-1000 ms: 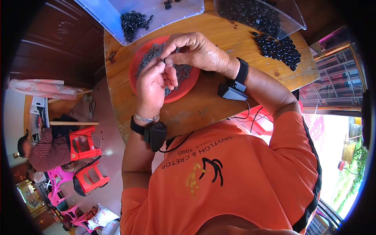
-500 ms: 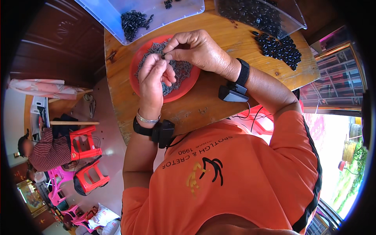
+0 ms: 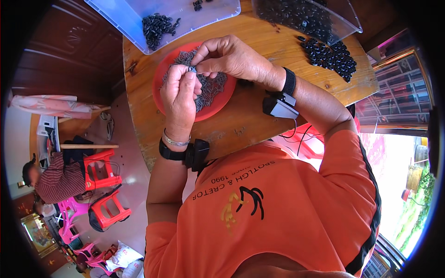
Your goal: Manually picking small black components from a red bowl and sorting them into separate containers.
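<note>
My left hand [image 3: 181, 90] is over a red plastic plate [image 3: 160, 99], its thumb and forefinger pinched on a small dark piece with a pale face [image 3: 192, 69]. Thumb and fingers of my right hand [image 3: 229, 60] meet at the same piece from the right; whether they hold a second part is too small to tell. Heaped on the plate under both hands are many small grey parts [image 3: 213, 90], partly hidden by the hands.
A translucent bin [image 3: 208, 23] with black parts [image 3: 158, 30] stands at the far left of the wooden table [image 3: 250, 111]. Another clear bin [image 3: 296, 23] of black pieces sits far right, beside a loose pile of shiny black oval pieces [image 3: 329, 59]. Red stools [image 3: 109, 211] and a person [image 3: 60, 180] are off left.
My left thumb and forefinger have come up slightly, and the small piece between my fingertips now shows a pale face. The right wrist has turned a little.
</note>
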The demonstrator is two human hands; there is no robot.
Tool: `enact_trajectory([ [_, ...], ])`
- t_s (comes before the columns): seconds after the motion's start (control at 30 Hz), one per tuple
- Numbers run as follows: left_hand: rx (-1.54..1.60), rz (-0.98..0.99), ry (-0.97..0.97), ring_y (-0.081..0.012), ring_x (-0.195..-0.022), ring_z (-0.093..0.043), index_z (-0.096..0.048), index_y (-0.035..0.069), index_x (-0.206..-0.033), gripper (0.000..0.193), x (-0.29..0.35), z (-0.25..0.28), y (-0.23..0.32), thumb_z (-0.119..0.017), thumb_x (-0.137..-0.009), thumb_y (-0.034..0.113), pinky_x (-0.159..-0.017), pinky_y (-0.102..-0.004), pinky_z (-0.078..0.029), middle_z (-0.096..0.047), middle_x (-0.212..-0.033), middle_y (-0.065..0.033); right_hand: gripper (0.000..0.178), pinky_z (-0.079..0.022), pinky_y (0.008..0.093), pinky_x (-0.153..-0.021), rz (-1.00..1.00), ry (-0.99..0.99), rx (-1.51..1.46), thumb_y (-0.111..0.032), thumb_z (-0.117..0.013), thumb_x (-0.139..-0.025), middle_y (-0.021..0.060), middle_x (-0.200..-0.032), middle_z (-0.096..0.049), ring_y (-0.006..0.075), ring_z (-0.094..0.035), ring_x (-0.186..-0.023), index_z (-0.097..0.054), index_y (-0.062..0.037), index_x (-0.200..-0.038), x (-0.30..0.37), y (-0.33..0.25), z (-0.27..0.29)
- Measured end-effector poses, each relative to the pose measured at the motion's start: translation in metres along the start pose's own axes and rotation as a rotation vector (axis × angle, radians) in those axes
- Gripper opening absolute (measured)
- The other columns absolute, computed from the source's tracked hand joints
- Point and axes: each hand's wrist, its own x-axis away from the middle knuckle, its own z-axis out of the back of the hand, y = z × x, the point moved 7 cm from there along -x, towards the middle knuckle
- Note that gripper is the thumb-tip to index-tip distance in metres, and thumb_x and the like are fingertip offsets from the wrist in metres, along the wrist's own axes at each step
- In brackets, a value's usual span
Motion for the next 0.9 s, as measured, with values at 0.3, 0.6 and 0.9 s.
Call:
enact_trajectory([
  [0.3,-0.023,0.029,0.003,-0.0058,-0.057,-0.047,-0.051,0.003,-0.087,0.009,0.000,0.002,-0.003,-0.051,-0.089,0.011,-0.052,-0.0202,-0.038,-0.051,-0.065,0.0005,0.014,-0.049,0.0227,-0.069,0.180,-0.018,0.306,-0.006,-0.066,-0.082,0.0012,-0.081,-0.066,0.0078,-0.059,-0.074,-0.067,-0.0003,-0.095,0.003,-0.020,0.011],
  [0.6,0.022,-0.016,0.092,-0.0071,-0.053,-0.048,-0.051,0.004,-0.079,0.012,-0.005,0.021,0.009,-0.045,-0.086,0.012,-0.048,-0.0191,-0.036,-0.053,-0.061,-0.0014,0.021,-0.049,0.0294,-0.062,0.050,-0.005,1.050,-0.016,-0.069,-0.072,0.0104,-0.072,-0.065,0.0203,-0.063,-0.067,-0.066,-0.0007,-0.086,0.011,-0.020,0.086],
  [0.9,0.008,-0.012,0.046,-0.0065,-0.052,-0.047,-0.049,0.005,-0.072,0.015,-0.005,0.017,0.011,-0.045,-0.084,0.012,-0.048,-0.0191,-0.035,-0.052,-0.060,-0.0014,0.016,-0.048,0.0366,-0.061,0.021,-0.009,1.089,-0.017,-0.066,-0.065,0.0093,-0.071,-0.064,0.0266,-0.062,-0.069,-0.066,-0.0048,-0.075,0.001,0.013,0.076],
])
